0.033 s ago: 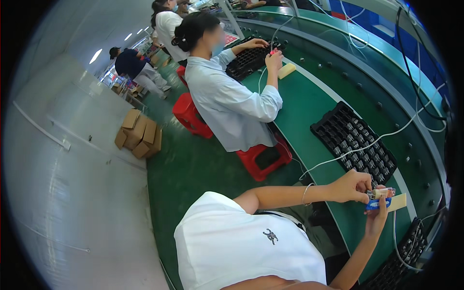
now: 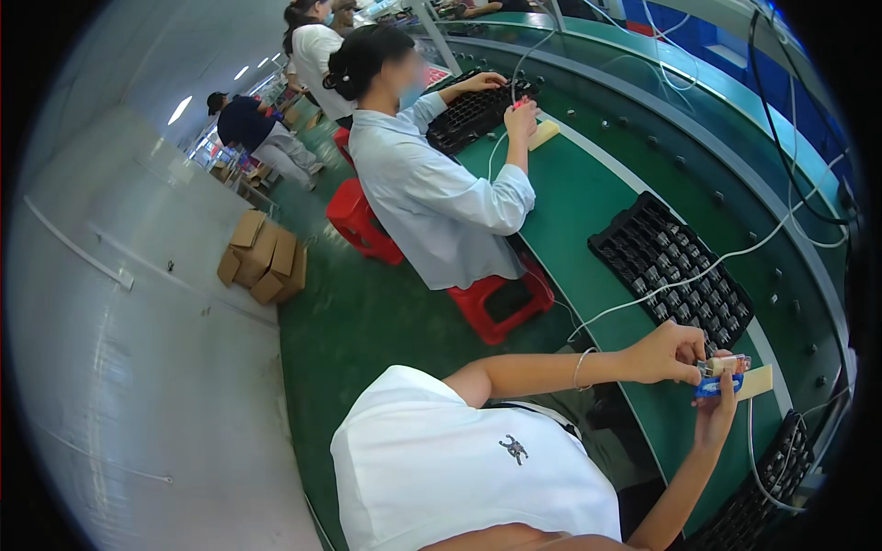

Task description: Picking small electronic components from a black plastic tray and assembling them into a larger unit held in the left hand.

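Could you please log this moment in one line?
right hand: holds blue device | left hand: at device's end | pale block: beside right hand | black tray: near left hand

Materials before you: blue piece [image 2: 708, 387], smooth plastic; your shirt [image 2: 441, 459], matt cloth; tray [image 2: 610, 242], black plastic; cartons [image 2: 250, 264], matt cardboard.

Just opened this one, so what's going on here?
The person's right hand holds a small blue and reddish thing over the green bench, and the left hand is at one end of it, its grip unclear. A pale yellow block is beside it. To the left lies a black tray of small metallic parts. Farther along, a co-worker holds a red thing near a second black tray.
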Demonstrator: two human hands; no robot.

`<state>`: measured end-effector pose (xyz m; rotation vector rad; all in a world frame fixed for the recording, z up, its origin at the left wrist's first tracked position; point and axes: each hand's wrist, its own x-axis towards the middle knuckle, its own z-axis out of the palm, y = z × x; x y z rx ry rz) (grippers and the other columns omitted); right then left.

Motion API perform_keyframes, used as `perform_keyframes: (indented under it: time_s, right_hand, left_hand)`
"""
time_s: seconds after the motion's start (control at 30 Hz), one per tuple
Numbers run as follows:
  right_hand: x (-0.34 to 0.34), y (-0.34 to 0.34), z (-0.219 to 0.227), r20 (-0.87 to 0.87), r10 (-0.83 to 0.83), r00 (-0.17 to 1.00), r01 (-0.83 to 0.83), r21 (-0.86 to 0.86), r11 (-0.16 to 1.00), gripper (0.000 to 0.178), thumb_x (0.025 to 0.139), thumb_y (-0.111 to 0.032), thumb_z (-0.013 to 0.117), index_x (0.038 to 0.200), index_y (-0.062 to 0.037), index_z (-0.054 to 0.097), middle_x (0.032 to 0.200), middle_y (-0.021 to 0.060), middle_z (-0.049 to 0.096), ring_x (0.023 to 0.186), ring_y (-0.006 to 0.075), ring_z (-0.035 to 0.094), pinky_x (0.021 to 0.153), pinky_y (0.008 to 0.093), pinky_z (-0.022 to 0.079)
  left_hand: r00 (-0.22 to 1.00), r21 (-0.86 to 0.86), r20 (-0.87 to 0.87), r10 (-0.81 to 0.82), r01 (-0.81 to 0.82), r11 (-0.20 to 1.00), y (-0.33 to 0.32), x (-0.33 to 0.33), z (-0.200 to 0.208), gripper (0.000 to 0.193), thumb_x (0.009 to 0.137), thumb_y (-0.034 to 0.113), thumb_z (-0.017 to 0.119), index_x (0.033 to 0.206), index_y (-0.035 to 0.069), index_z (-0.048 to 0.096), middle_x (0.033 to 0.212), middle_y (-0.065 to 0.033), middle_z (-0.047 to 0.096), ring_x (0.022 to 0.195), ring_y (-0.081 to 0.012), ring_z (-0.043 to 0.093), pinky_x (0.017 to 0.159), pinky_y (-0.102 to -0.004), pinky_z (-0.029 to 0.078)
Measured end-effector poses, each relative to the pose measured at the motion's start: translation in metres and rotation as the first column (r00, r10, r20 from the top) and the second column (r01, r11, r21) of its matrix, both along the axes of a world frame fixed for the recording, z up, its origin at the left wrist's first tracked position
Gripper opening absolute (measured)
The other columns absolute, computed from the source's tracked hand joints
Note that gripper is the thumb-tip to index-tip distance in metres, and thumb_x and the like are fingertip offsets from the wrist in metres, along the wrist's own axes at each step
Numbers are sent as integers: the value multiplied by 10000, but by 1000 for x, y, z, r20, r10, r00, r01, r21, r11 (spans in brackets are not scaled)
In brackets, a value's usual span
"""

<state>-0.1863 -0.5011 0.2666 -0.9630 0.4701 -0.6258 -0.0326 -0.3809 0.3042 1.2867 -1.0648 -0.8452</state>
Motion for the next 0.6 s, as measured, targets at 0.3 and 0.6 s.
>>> perform_keyframes:
  time_s: [0.3,0.6]
  right_hand:
    - [-2,0,-5,31,0,1000,0,7,1000,413,956,-288,588,1239,-7,481,1001,66,608,701,79,620,465,186,507]
    - [-4,-5,-14,66,112,991,-118,87,989,413,960,-301,574,1250,-22,478,1021,78,614,753,102,643,462,205,525]
  left_hand:
    - [999,8,31,10,-10,1000,-9,3,-11,304,707,120,809,888,-15,606,740,-63,670,660,-82,623,607,-233,483]
    - [991,15,123,-60,59,998,-13,7,-12,378,659,170,842,878,21,572,742,-42,646,659,-91,598,584,-245,449]
